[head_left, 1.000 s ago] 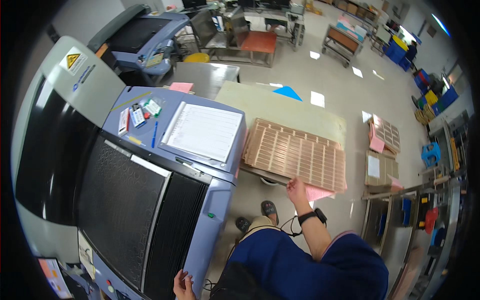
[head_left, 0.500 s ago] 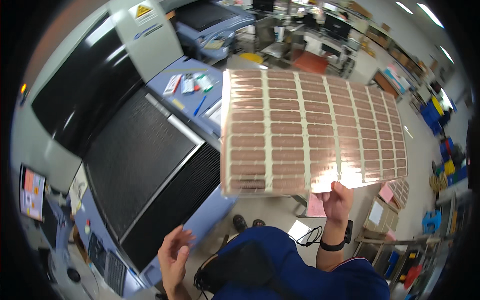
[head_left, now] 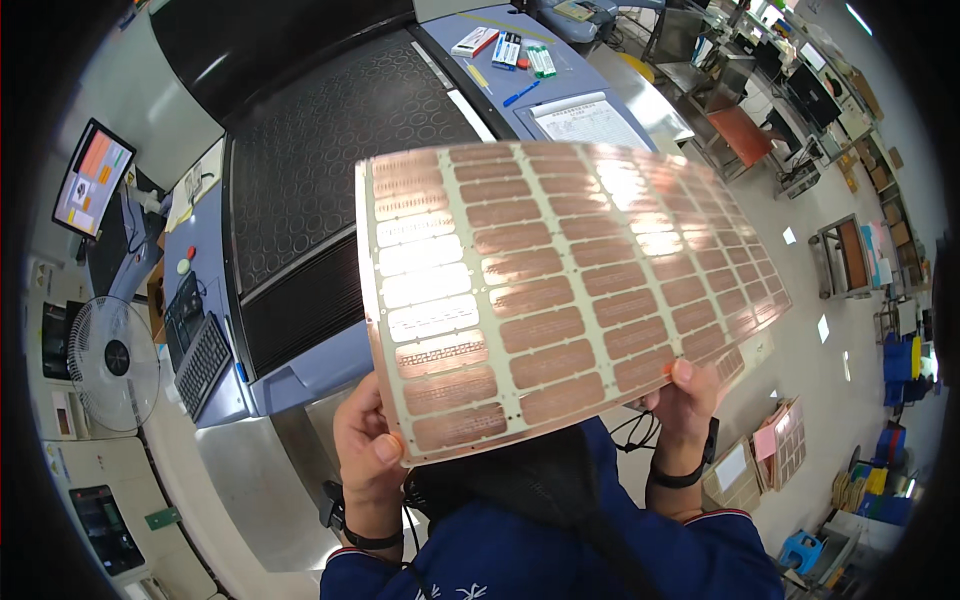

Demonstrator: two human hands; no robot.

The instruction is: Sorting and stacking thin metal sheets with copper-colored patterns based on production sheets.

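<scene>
A large copper-coloured circuit board panel (head_left: 540,290), patterned with rows of small rectangles, is held up in front of me, tilted. My left hand (head_left: 370,435) grips its near left corner, thumb on the upper face and fingers behind. Along the near edge, farther right, my right hand (head_left: 685,400) pinches the panel with the thumb on top; its other fingers are partly hidden beneath. Bright reflections wash out parts of the copper. Beyond the panel lies the black bed (head_left: 340,160) of a grey-blue machine, partly covered by the panel.
A keyboard (head_left: 203,368) and a monitor (head_left: 92,180) stand at the left, near a fan (head_left: 115,357). On the machine's side ledge are small boxes (head_left: 507,50), a blue pen (head_left: 521,94) and a paper pad (head_left: 590,122). More panels (head_left: 789,448) lean at the lower right.
My left hand, empty before, has taken hold of the panel's near left corner. The panel has come lower and nearer and tilted. The view has turned, shifting the machine rightward.
</scene>
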